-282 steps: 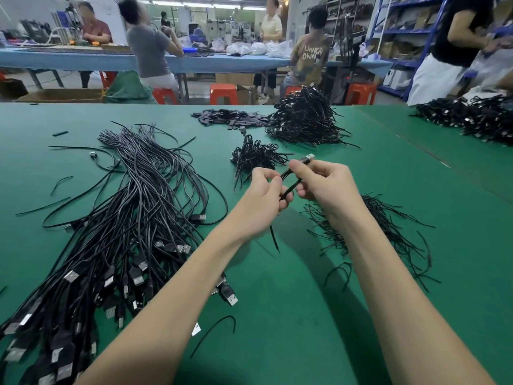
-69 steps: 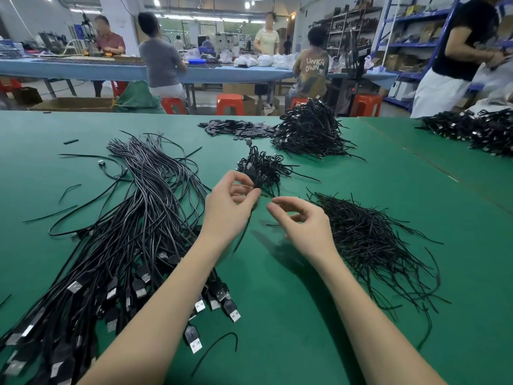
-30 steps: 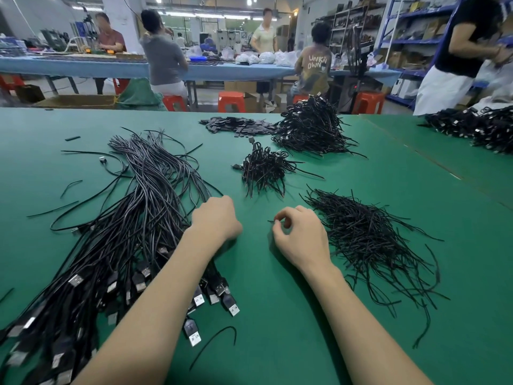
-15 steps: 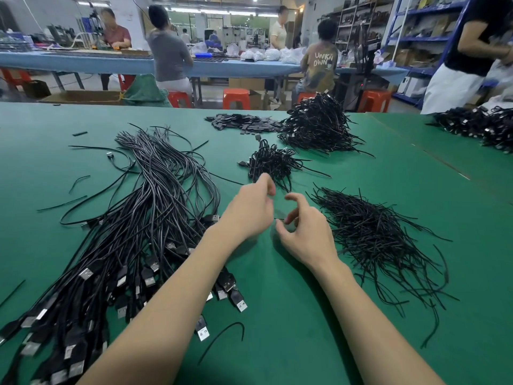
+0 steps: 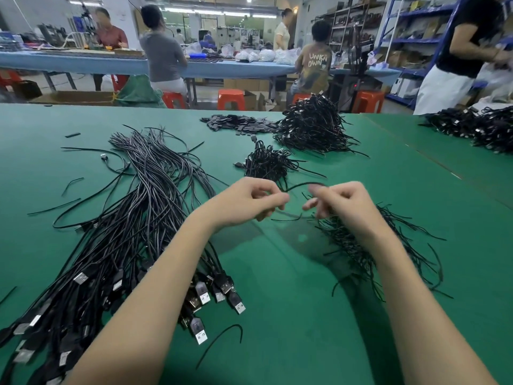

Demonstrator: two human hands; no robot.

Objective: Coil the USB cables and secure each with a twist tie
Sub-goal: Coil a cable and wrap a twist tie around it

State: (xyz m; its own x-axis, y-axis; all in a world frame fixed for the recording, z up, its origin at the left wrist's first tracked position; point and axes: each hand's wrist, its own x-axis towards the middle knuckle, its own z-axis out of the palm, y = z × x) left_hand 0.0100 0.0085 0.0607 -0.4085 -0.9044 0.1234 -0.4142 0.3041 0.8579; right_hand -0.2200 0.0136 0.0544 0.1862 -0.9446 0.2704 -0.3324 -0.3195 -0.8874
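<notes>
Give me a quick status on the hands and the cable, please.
Both hands, left and right, raised, pinching one thin black strand. Uncoiled cable bundle lies left. Nothing blocking.

We see loose USB cables (image 5: 133,218) fanned across the surface (image 5: 291,315) at left; twist ties (image 5: 369,245) heaped at right; between them our hands (image 5: 294,204); behind, coiled bundles (image 5: 266,165), then a larger pile (image 5: 313,126).

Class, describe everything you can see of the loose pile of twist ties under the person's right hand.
The pile of twist ties is a loose tangle of thin black strands, wire-like, with ends splaying outward. It lies flat on the green table, right of centre, partly hidden by the right hand and forearm above it. Whether the fingers touch it cannot be told.
</notes>
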